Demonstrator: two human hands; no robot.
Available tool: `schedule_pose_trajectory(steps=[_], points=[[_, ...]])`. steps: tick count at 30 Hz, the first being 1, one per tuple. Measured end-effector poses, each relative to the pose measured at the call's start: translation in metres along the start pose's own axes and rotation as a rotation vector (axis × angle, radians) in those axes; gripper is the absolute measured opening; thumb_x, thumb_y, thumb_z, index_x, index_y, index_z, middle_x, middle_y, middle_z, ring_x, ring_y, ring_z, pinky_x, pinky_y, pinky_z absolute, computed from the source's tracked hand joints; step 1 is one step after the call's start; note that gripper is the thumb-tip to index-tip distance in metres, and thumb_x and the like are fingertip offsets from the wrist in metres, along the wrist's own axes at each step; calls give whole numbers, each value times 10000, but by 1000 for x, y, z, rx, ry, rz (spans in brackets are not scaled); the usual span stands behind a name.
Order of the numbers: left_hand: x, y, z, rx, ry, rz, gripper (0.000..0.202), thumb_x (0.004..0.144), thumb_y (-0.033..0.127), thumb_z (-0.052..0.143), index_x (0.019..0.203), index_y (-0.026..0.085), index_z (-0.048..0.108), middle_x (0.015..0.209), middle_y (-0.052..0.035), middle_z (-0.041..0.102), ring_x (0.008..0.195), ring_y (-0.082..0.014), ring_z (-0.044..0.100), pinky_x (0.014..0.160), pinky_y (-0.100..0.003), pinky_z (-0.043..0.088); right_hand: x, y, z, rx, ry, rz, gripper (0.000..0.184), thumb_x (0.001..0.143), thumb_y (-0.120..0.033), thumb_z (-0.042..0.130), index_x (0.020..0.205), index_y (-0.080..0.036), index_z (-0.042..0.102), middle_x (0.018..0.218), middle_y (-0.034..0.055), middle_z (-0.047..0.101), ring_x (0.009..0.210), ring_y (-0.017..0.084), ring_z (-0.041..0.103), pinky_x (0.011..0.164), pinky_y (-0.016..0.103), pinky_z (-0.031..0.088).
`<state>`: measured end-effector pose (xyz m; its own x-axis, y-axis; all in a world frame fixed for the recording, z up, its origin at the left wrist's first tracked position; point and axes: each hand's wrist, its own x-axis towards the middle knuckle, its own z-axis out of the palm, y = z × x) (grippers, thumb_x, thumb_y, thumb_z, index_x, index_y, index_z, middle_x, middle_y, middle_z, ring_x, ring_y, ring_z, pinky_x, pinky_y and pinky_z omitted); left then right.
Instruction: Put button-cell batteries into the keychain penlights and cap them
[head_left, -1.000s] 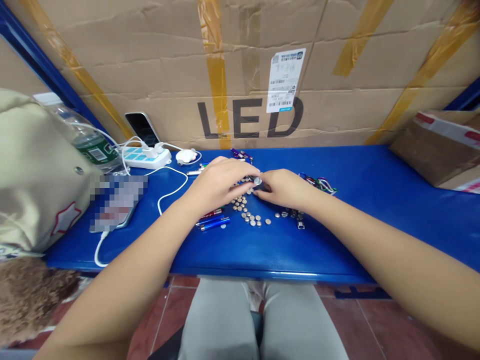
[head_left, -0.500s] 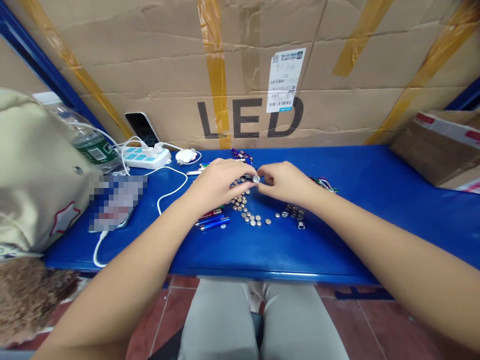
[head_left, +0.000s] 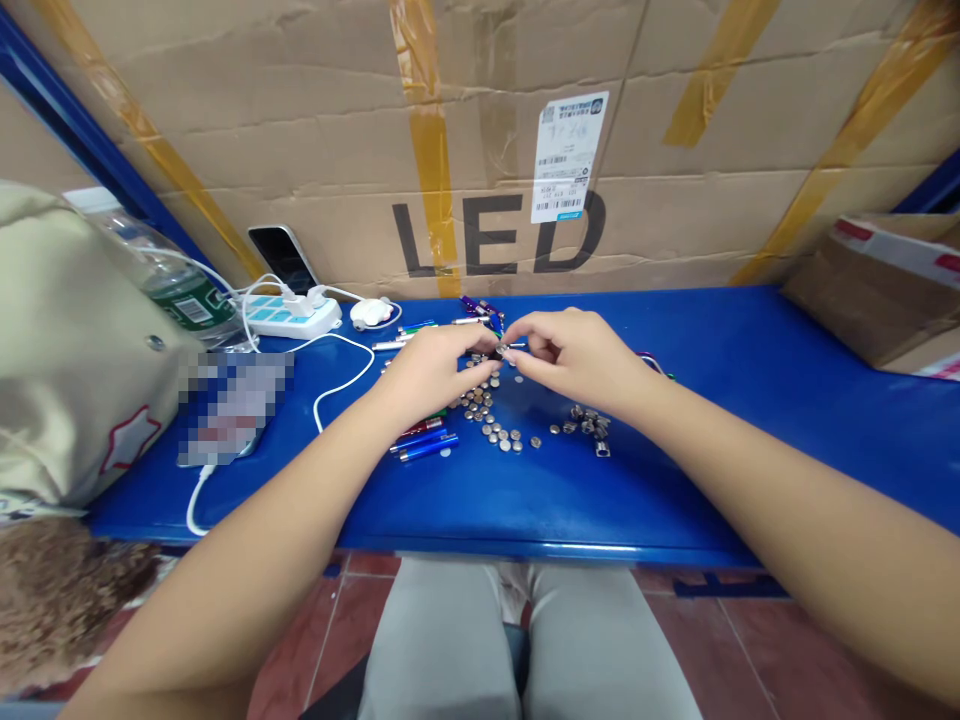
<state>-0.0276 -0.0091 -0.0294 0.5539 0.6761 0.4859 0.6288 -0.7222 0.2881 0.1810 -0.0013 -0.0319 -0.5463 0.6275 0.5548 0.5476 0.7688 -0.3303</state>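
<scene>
1. Cardboard box [head_left: 315, 170] printed "LED" stands behind the blue table [head_left: 720, 420], power strip [head_left: 291, 317] at back left.
2. Left hand [head_left: 439, 375] and right hand [head_left: 574, 360] together over table middle, fingertips meeting at a thin metal tube [head_left: 514, 346]; too small to tell which hand grips it.
3. Button cells [head_left: 487, 420] lie loose in a scattered pile just below the hands.
4. Small metal parts [head_left: 589, 425] clustered right of the pile; blue metal tubes [head_left: 427, 445] left of it.
5. Progress: many cells and parts remain loose on the table; amount done cannot be told.
</scene>
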Motion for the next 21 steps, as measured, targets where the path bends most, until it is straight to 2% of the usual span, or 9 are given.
schedule_pose_trajectory(steps=[4,6,10,14,17,21], points=[[0,0,-1,-8,4,-40,99,857,228,655,943,183,675,934,-17,746,863,-162,690,774,-268,496,0,4,-1,-15,-14,84,242,859,-316,579,1028,-162,659,576,-58,504,530,117,455,575,262,311],[0,-1,-2,11,26,-66,97,858,243,657,930,180,672,937,-23,744,868,-167,690,774,-270,499,0,8,0,-51,-59,107,220,856,-287,582,1011,-155,665,642,-22,559,598,135,503,593,265,330],[0,-2,-4,30,55,-94,104,855,236,658,938,175,665,948,-30,745,890,-174,693,792,-278,504,1,15,12,-209,-215,-2,179,874,-257,579,954,-183,721,831,56,650,780,184,574,696,296,359],[0,-4,-3,22,29,-81,113,859,248,651,950,181,665,964,-32,744,901,-182,693,800,-294,509,0,16,23,-294,-318,-49,194,896,-265,574,994,-235,739,950,66,688,867,204,596,695,307,342],[0,-4,-3,18,18,-75,122,867,246,640,970,187,668,981,-30,744,914,-181,692,811,-296,514,0,16,22,-314,-334,-40,192,893,-251,568,982,-232,737,977,63,694,873,207,603,690,313,343],[-1,-3,-3,29,3,-74,160,866,226,639,1016,183,671,1003,-40,748,948,-191,696,835,-302,521,0,19,18,-310,-312,-6,234,899,-277,564,1056,-197,719,929,79,680,847,213,601,689,317,363]])
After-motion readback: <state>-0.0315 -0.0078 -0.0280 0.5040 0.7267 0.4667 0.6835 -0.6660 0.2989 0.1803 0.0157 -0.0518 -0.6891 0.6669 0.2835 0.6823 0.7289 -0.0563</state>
